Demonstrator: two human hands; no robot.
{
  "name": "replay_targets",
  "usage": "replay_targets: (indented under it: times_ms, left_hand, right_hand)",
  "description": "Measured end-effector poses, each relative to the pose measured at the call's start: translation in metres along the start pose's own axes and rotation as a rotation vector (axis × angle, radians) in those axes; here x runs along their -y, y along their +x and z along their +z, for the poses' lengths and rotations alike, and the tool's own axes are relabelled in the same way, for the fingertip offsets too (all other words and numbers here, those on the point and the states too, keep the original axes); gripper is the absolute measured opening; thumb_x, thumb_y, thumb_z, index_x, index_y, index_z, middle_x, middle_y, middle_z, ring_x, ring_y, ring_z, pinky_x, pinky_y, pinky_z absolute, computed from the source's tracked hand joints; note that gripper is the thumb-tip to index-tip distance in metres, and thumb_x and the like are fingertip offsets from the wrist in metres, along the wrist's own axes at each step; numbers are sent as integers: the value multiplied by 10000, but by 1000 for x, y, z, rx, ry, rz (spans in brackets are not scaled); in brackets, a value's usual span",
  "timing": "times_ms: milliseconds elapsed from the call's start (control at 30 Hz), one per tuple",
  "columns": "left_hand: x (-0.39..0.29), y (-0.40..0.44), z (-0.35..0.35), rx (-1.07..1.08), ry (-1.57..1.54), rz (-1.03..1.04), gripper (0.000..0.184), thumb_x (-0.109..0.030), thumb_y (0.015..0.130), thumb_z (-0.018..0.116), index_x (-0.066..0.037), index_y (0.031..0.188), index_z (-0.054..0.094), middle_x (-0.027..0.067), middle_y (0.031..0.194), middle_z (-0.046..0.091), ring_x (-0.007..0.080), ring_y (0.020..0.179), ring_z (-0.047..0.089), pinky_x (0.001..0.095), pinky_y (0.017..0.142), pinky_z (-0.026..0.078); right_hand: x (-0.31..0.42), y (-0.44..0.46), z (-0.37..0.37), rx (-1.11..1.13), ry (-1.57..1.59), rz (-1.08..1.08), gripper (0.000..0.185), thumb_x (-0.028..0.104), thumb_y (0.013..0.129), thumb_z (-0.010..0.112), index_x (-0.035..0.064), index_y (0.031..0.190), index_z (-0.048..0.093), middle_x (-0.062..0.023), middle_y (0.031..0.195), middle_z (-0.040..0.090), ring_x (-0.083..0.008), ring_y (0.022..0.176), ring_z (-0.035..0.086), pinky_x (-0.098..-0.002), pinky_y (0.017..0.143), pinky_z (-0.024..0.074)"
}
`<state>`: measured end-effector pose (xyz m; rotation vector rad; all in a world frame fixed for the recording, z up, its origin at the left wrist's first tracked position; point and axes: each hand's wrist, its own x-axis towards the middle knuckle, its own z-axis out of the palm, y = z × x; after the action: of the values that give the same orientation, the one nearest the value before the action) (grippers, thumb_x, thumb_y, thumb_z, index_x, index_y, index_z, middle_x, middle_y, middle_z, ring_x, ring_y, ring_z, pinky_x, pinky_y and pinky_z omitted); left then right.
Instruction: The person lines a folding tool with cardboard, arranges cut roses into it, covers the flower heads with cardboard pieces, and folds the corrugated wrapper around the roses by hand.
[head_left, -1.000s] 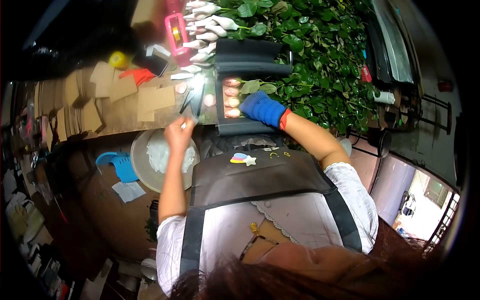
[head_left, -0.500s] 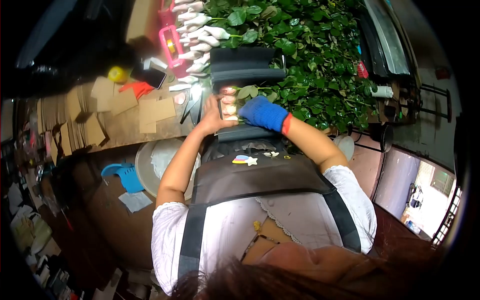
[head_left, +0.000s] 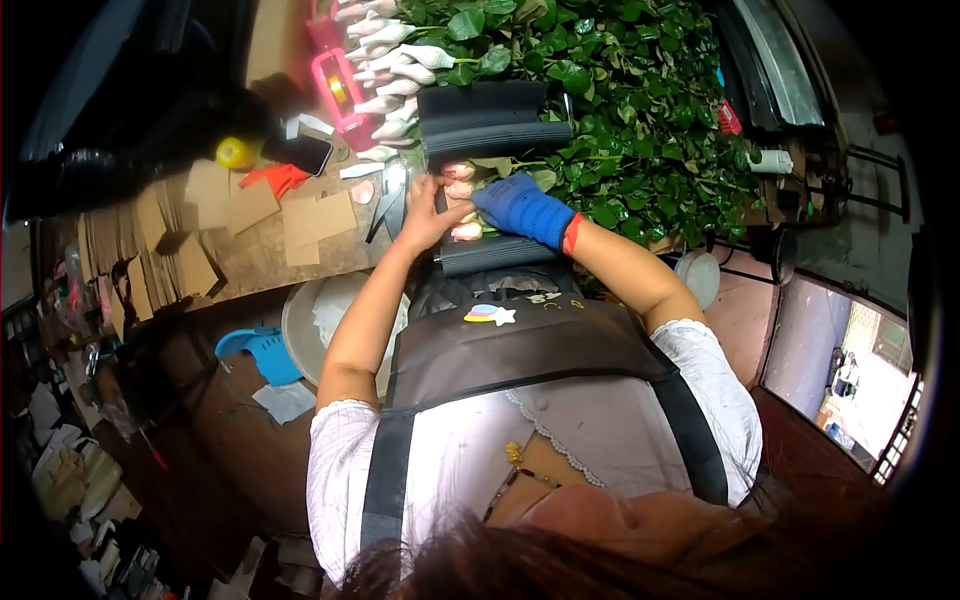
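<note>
A short row of pale pink roses (head_left: 459,171) lies on a dark ribbed holder (head_left: 500,256), with the blooms toward the left. My bare left hand (head_left: 428,216) is at the blooms, its fingers along their left side and its thumb bent across a middle rose (head_left: 459,190). A blue knitted glove covers my right hand (head_left: 524,211), which is curled just right of the blooms over a rose's stem. Its fingertips touch the flower; the stem inside the glove is hidden. One more rose (head_left: 467,231) lies below my left thumb.
Leafy rose stems (head_left: 640,120) cover the right of the table, with white-netted buds (head_left: 400,75) at the back. Scissors (head_left: 388,207), cardboard pieces (head_left: 318,222), a phone (head_left: 312,155), yellow tape (head_left: 236,153) and a pink tape dispenser (head_left: 342,95) lie left. Below stands a bin (head_left: 298,320).
My left hand has moved from lying along the blooms' edge to bending its thumb across a rose. My gloved right hand has shifted slightly up. The view has shifted a little.
</note>
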<state>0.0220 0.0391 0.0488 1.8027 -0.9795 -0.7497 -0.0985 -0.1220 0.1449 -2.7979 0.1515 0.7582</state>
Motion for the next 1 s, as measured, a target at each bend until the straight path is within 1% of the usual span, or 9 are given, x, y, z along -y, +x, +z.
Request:
replay_targets:
  times_ms: [67,167,300,467,600,733,833,867,1000]
  left_hand:
    - [-13,-6,-1,-79,49,35,603,-369,730,846,-71,1188,591,149,1177,549,339,1146,489,422,1004,383]
    - [-18,-13,5,-180,127,78,572,-339,731,853,-66,1172,612,122,1071,606,321,1071,536,397,981,398]
    - [-23,-13,3,-174,147,66,581,-346,725,857,-68,1174,617,133,1072,598,326,1081,533,402,981,400]
    - [-25,-11,5,-186,142,45,520,-346,744,851,-77,1145,656,128,1062,594,302,1066,555,382,964,421]
    - [-18,1,15,-244,-184,-148,344,-320,766,836,-46,943,725,119,960,606,269,931,598,352,849,469]
    - [-21,-5,21,-351,-25,-11,293,-285,774,826,-51,917,724,96,881,604,267,866,588,374,803,450]
    - [-17,-7,21,-305,-15,-28,286,-283,774,824,-55,914,724,98,864,600,267,881,579,378,808,440]
    - [-17,-7,22,-330,16,0,275,-281,773,823,-54,891,723,96,841,587,270,875,573,380,800,435]
    - [-6,-7,27,-344,59,26,376,-276,769,830,-28,1009,682,120,904,624,293,887,606,391,814,464]
  right_hand:
    - [-2,-9,-12,51,-19,19,291,264,891,569,135,1136,657,-156,952,728,-322,930,710,-449,782,540]
    - [-2,-7,-17,-164,113,209,237,278,883,580,115,1030,668,-160,950,726,-328,930,706,-457,786,541]
    - [-17,18,-1,-164,36,101,233,313,886,577,115,980,656,-142,899,724,-329,855,705,-467,752,541]
    - [-18,14,5,-197,21,15,271,353,895,574,124,1019,651,-117,867,721,-323,815,703,-464,716,539]
    - [-19,13,7,-190,8,-26,271,317,901,573,116,1070,639,-105,869,721,-318,814,706,-454,715,541]
    - [-13,-8,10,-324,-25,89,431,349,922,584,106,1270,510,-142,810,699,-340,739,688,-467,637,530]
    - [-23,-2,14,-283,-19,52,452,349,920,586,81,1275,505,-153,833,706,-341,755,690,-465,654,535]
    - [-25,1,10,-327,54,53,317,292,898,572,102,1144,633,-144,882,721,-334,811,702,-477,697,540]
    - [-44,21,5,-289,259,86,332,490,892,598,221,1037,727,-127,891,716,-354,819,684,-465,738,537]
